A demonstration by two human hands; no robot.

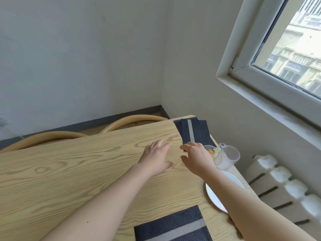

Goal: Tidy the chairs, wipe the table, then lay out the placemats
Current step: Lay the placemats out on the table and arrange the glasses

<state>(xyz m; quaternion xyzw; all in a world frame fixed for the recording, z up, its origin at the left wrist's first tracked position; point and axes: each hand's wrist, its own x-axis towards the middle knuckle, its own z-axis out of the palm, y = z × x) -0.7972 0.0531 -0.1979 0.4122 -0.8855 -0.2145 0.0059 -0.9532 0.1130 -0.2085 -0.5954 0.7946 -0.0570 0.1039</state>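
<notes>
While one placemat (173, 226) already lies at six o'clock, the right hand (197, 156) reaches open-fingered onto the stacked placemats (194, 131) at one o'clock, apparently to draw one off, the left hand (156, 157) spread flat on the worktop (78, 171).

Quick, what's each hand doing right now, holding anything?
Left hand: open, fingers spread over the table, holding nothing.
Right hand: open, fingertips at the near edge of the stacked placemats; no grip closed yet.
</notes>
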